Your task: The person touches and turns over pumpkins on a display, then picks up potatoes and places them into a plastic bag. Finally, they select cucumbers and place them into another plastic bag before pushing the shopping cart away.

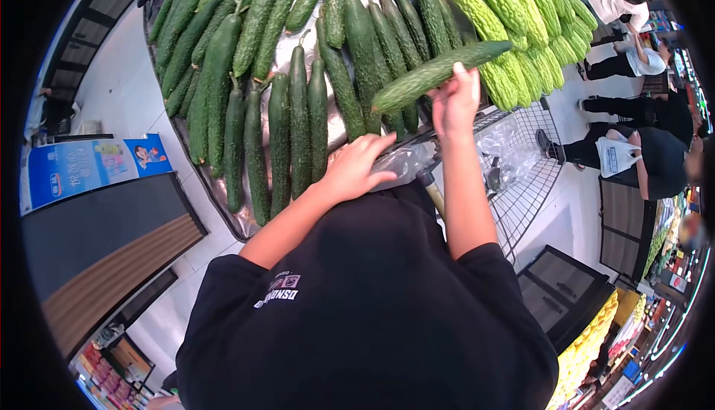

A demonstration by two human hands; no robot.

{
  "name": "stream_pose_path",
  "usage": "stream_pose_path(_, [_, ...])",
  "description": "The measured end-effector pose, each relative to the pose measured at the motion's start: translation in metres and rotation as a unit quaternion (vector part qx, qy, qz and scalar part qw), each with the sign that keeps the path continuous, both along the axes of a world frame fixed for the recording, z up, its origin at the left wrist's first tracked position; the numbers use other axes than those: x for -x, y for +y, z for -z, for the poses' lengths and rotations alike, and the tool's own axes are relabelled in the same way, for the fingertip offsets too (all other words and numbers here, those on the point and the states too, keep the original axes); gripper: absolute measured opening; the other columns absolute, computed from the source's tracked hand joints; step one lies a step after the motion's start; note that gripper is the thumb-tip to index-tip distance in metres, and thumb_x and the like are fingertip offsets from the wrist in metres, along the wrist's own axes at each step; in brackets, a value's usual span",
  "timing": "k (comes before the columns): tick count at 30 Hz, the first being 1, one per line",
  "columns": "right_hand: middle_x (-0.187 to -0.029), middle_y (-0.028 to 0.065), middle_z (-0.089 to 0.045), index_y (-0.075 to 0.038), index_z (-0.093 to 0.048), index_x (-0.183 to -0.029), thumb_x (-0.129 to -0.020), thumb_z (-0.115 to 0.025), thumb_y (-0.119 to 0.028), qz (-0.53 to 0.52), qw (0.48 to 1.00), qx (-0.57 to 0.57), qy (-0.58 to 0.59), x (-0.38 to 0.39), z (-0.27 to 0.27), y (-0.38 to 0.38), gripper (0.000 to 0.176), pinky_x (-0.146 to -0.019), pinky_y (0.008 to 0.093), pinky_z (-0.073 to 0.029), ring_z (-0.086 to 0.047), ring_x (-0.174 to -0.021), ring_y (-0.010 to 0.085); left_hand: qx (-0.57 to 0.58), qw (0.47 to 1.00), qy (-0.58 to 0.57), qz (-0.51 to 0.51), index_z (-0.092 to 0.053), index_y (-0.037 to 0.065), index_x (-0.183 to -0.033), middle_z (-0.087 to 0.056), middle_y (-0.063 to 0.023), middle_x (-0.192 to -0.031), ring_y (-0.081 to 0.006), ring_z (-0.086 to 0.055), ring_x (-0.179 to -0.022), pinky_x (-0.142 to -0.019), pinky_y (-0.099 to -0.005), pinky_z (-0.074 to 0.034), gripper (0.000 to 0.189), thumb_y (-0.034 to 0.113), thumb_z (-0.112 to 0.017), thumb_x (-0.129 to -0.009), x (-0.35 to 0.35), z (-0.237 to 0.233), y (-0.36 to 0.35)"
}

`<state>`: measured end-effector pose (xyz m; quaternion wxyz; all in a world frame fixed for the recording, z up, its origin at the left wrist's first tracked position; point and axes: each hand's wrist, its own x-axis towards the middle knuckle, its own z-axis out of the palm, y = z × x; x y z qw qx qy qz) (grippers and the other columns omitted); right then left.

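Note:
A long green cucumber [424, 82] is held up in my right hand [456, 105], its fingers closed around the middle. It lies at a slant above the edge of the display, one end over the bitter melons. My left hand [354, 168] is stretched out with thumb and fingers apart, close to the front of the cucumber pile. A clear plastic bag [406, 160] lies just beyond its fingertips; whether they touch is hard to make out. Several more cucumbers [298, 123] rest in rows on the shiny silver display surface [335, 119].
Pale green bitter melons [514, 8] are heaped at the right of the display. A wire shopping cart [532, 186] with clear plastic bags [503, 153] in it stands at my right. Several people stand farther right, one with a white bag [618, 153]. A blue sign [86, 172] is at left.

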<state>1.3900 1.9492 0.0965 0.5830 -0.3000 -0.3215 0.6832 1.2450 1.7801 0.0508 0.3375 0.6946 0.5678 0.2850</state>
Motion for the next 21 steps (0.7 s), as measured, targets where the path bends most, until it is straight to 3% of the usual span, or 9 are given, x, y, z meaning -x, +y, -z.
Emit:
stream_pose_path(3, [-0.092, 0.0002, -0.063, -0.012, -0.047, -0.123, -0.100, -0.060, -0.016, 0.032, 0.990, 0.022, -0.134, -0.040, 0.009, 0.034, 0.026, -0.059, 0.0247, -0.055, -0.063, -0.076, 0.0091, 0.020, 0.991, 0.129, 0.033, -0.057, 0.006, -0.120, -0.058, -0.0135, -0.112, -0.0331, -0.059, -0.109, -0.093, -0.0470, -0.048, 0.057, 0.036, -0.082, -0.079, -0.006, -0.005, -0.002])
stream_pose_path(4, [-0.081, -0.0046, -0.055, -0.010, -0.052, -0.119, -0.098, -0.062, -0.020, 0.052, 0.972, 0.003, -0.231, -0.046, 0.009, 0.040, 0.025, -0.056, 0.0239, -0.050, -0.051, -0.061, 0.0053, 0.036, 0.979, 0.194, 0.049, -0.057, 0.007, -0.115, -0.058, -0.0118, -0.108, -0.0320, -0.059, -0.107, -0.091, -0.0468, -0.048, 0.053, 0.036, -0.082, -0.078, -0.007, -0.004, -0.004])
stream_pose_path(7, [-0.077, -0.0047, -0.057, -0.006, -0.052, -0.125, -0.096, -0.068, -0.019, 0.057, 0.939, -0.052, -0.335, -0.067, 0.011, 0.065, 0.035, -0.055, 0.0223, -0.046, -0.051, -0.060, 0.0054, 0.020, 0.979, 0.204, 0.007, -0.058, 0.008, -0.107, -0.058, -0.0099, -0.101, -0.0298, -0.060, -0.101, -0.089, -0.0447, -0.049, 0.043, 0.034, -0.079, -0.080, -0.008, 0.001, -0.005])
stream_pose_path(9, [-0.073, -0.0021, -0.060, -0.001, -0.054, -0.126, -0.091, -0.075, -0.022, 0.051, 0.828, -0.167, -0.533, -0.085, 0.011, 0.084, 0.047, -0.056, 0.0239, -0.044, -0.052, -0.059, 0.0071, -0.008, 0.979, 0.205, 0.009, -0.058, 0.009, -0.105, -0.057, -0.0082, -0.097, -0.0274, -0.061, -0.095, -0.084, -0.0423, -0.049, 0.039, 0.032, -0.078, -0.080, -0.010, 0.004, -0.002])
stream_pose_path(10, [-0.073, -0.0021, -0.060, -0.001, -0.054, -0.126, -0.091, -0.075, -0.022, 0.052, 0.827, -0.165, -0.534, -0.083, 0.002, 0.087, 0.047, -0.056, 0.0239, -0.044, -0.052, -0.059, 0.0071, -0.007, 0.979, 0.203, 0.011, -0.058, 0.009, -0.105, -0.057, -0.0082, -0.097, -0.0274, -0.061, -0.095, -0.084, -0.0423, -0.049, 0.039, 0.032, -0.078, -0.080, -0.015, 0.002, 0.001])
stream_pose_path(12, [-0.065, 0.0014, -0.057, 0.001, -0.057, -0.127, -0.087, -0.079, -0.028, 0.054, 0.725, -0.217, -0.651, -0.076, -0.015, 0.096, 0.054, -0.056, 0.0277, -0.043, -0.052, -0.057, 0.0108, -0.009, 0.976, 0.212, 0.042, -0.059, 0.009, -0.100, -0.057, -0.0099, -0.098, -0.0275, -0.060, -0.098, -0.081, -0.0409, -0.049, 0.031, 0.032, -0.073, -0.084, -0.023, -0.001, 0.007])
stream_pose_path(13, [-0.066, 0.0060, -0.062, -0.009, -0.062, -0.122, -0.079, -0.079, -0.045, 0.058, 0.708, -0.224, -0.668, -0.077, -0.011, 0.103, 0.058, -0.060, 0.0405, -0.049, -0.063, -0.060, 0.0247, -0.011, 0.976, 0.214, 0.044, -0.059, 0.009, -0.100, -0.057, -0.0099, -0.098, -0.0275, -0.060, -0.098, -0.081, -0.0409, -0.049, 0.031, 0.032, -0.073, -0.084, -0.024, 0.003, 0.010])
stream_pose_path(16, [-0.068, 0.0066, -0.063, -0.013, -0.062, -0.123, -0.079, -0.078, -0.046, 0.045, 0.650, -0.245, -0.718, -0.076, -0.021, 0.111, 0.057, -0.061, 0.0435, -0.050, -0.064, -0.063, 0.0282, -0.043, 0.953, 0.290, 0.072, -0.061, 0.011, -0.099, -0.058, -0.0062, -0.094, -0.0239, -0.060, -0.095, -0.079, -0.0400, -0.048, 0.021, 0.026, -0.068, -0.087, -0.027, 0.019, 0.013])
stream_pose_path(21, [-0.088, 0.0113, -0.069, -0.021, -0.061, -0.129, -0.083, -0.074, -0.047, -0.017, 0.563, -0.210, -0.799, -0.070, -0.009, 0.118, 0.054, -0.077, 0.0460, -0.055, -0.069, -0.085, 0.0324, -0.095, 0.980, 0.174, 0.010, -0.060, 0.012, -0.086, -0.058, -0.0072, -0.070, -0.0297, -0.062, -0.066, -0.059, -0.0426, -0.049, 0.009, 0.020, -0.063, -0.089, -0.017, 0.023, 0.001])
